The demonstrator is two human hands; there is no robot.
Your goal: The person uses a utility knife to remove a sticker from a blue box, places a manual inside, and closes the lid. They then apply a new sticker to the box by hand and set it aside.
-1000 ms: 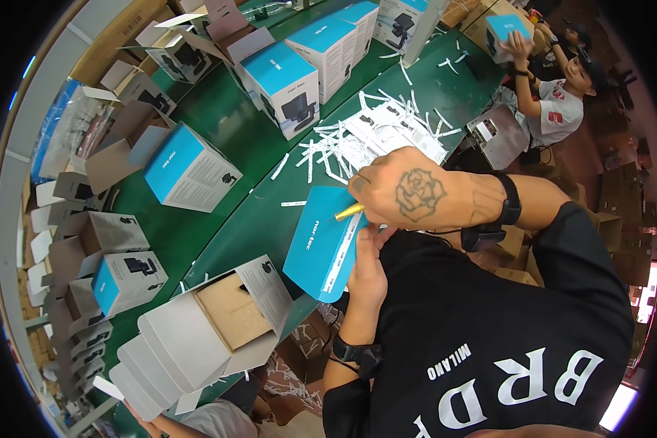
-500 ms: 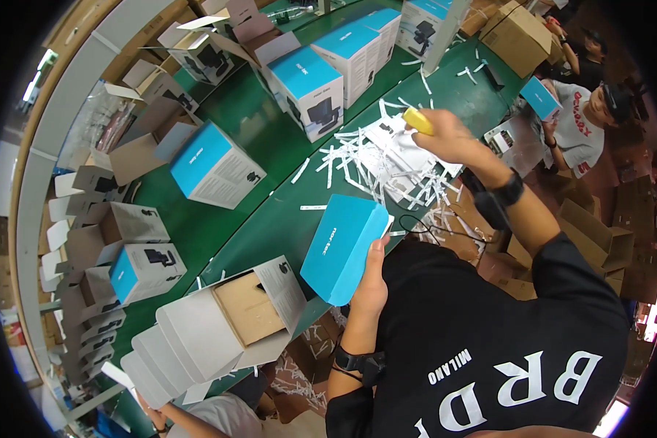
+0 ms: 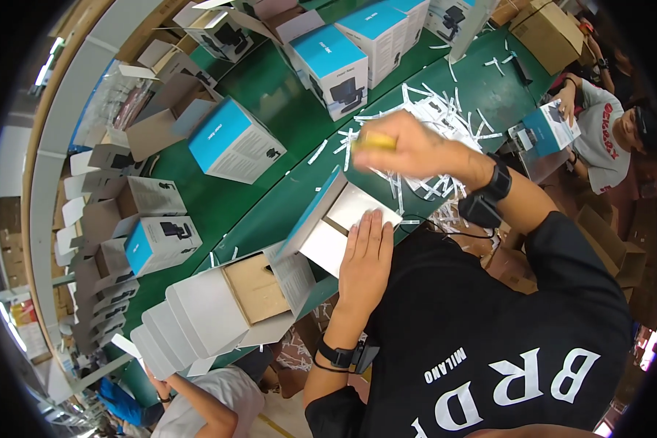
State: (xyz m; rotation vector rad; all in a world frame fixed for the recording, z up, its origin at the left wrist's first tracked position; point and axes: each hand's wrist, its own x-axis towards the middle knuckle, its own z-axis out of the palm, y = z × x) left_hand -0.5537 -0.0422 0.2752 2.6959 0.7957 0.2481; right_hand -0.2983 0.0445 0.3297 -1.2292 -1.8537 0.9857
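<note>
My left hand point(image 3: 365, 255) lies flat, fingers stretched, on the white face of a blue and white carton point(image 3: 324, 245). That carton's blue side is turned to the left, and a narrow dark band runs across the white face. Above its far end is my right hand point(image 3: 416, 150), closed round a short yellow tool point(image 3: 378, 141). Motion smears the tool, so its exact kind is unclear. Right beyond that hand, a heap of cut white paper strips point(image 3: 452, 120) covers part of the green table point(image 3: 259, 219).
An open carton point(image 3: 259, 292) with a brown cardboard insert stands left of my left hand. Printed blue and white boxes point(image 3: 233, 146) stand further off. A person in a light shirt point(image 3: 606, 139) holds a box at the right; another person's arm point(image 3: 201, 405) reaches in lower left.
The carton under my left hand has been turned, from its blue side up to its white face up. My left hand went from gripping its edge to lying flat. My right hand moved left, nearer it.
</note>
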